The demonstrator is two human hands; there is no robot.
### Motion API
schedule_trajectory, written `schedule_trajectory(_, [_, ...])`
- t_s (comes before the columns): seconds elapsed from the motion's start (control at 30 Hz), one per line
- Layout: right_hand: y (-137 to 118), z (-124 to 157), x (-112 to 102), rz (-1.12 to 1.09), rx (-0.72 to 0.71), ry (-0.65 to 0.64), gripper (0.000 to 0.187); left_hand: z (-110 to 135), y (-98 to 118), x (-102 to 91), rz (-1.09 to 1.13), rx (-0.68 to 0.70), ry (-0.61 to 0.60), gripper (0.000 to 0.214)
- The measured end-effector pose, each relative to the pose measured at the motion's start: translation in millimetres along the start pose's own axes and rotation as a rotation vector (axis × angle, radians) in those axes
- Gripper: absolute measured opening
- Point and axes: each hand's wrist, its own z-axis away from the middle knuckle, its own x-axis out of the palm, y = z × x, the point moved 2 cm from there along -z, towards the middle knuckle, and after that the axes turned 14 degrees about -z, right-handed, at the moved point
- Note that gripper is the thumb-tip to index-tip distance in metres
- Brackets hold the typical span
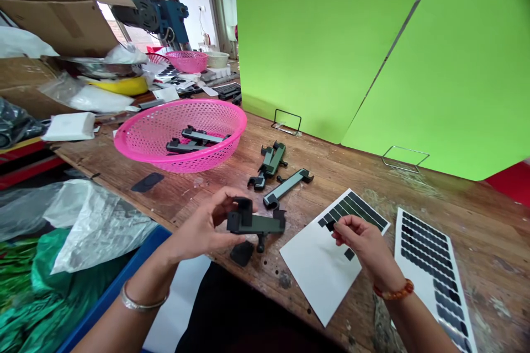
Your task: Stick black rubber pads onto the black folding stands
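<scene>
While held, bracket point(254, 223) inside left grip point(207, 229).

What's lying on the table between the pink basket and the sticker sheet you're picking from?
In the head view, three loose dark clamp parts lie on the bare wood between the pink basket and the sticker sheet.

Left hand point(207, 229) grips dark green plastic clamp bracket point(254, 223) above worn wooden bench point(476, 209); right hand point(362, 240) pinches black rectangular sticker point(330, 225) on white backing sheet point(318, 270).
</scene>
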Motion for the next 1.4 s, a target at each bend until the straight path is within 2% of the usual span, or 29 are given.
schedule_trajectory(0.1, [-18, 5, 17, -0.172, 0.067, -0.115, 0.025, -9, 16, 20.1, 0.254, 0.073, 0.084, 0.064])
schedule_trajectory(0.17, [-37, 11, 30, -0.204, 0.078, -0.201, 0.024, -18, 19, 38.7, 0.357, 0.066, 0.147, 0.072])
schedule_trajectory(0.27, [-69, 23, 50, -0.081, -0.006, -0.273, 0.02, -29, 18, 63.5, 0.439, 0.015, 0.173, 0.079])
schedule_trajectory(0.37, [-95, 32, 67, 0.091, -0.074, -0.307, 0.019, -35, 16, 76.8, 0.448, 0.006, 0.131, 0.08])
schedule_trajectory(0.47, [-107, 35, 80, 0.153, -0.061, -0.341, 0.018, -37, 15, 80.1, 0.445, 0.054, 0.075, 0.078])
schedule_trajectory(0.67, [-112, 30, 92, 0.225, 0.016, -0.377, 0.016, -38, 14, 79.7, 0.397, 0.106, 0.0, 0.078])
schedule_trajectory(0.93, [-110, 25, 94, 0.217, 0.043, -0.417, 0.017, -39, 15, 80.7, 0.367, 0.123, -0.043, 0.081])
schedule_trajectory(1.4, [-108, 26, 92, 0.183, 0.057, -0.375, 0.017, -42, 12, 81.4, 0.372, 0.128, -0.043, 0.08])
